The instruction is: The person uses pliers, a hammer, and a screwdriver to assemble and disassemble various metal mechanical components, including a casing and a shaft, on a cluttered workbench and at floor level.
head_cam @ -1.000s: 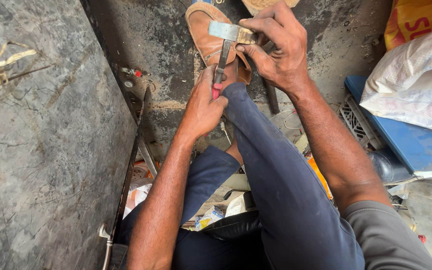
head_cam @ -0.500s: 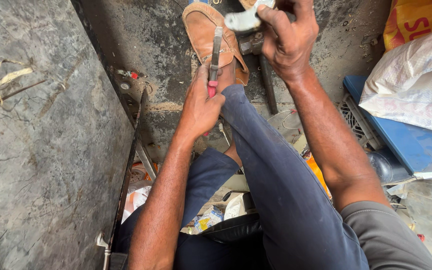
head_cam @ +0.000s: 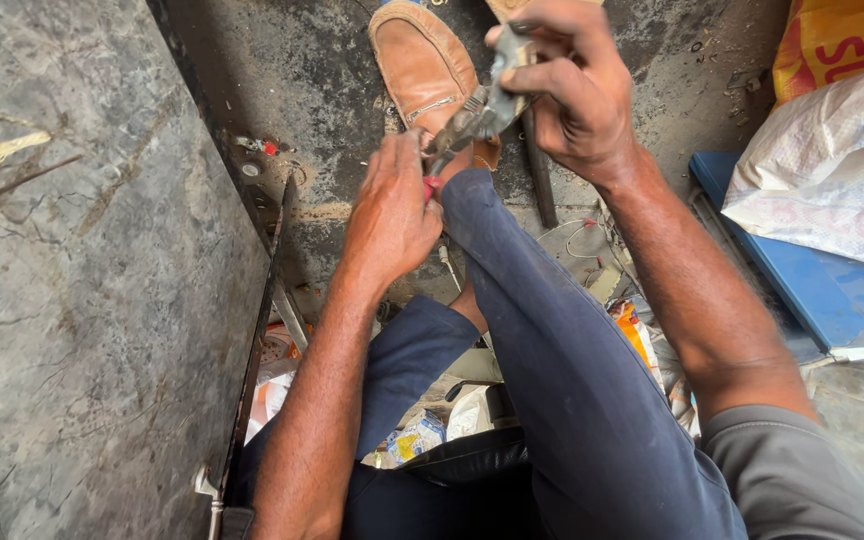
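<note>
A grey stone slab (head_cam: 82, 300) is filling the left side, and the person is sitting beside it with a knee in dark blue trousers (head_cam: 552, 340) raised over the gritty floor (head_cam: 292, 70), where a tan shoe (head_cam: 422, 65) is lying. The left hand (head_cam: 392, 215) is closing its grip on the red handle end (head_cam: 431, 186) at the knee, while the right hand (head_cam: 567, 85) is clamping its grip around the metal pliers (head_cam: 472, 118) just above the shoe. The work looks mid-step, with the tool being set, so the next move probably calls for steady hands.

Metal pliers (head_cam: 467, 122) are gripped by the left hand (head_cam: 392, 215) at the red handle and steadied by the right hand (head_cam: 572, 90), above a brown shoe (head_cam: 422, 65).
</note>
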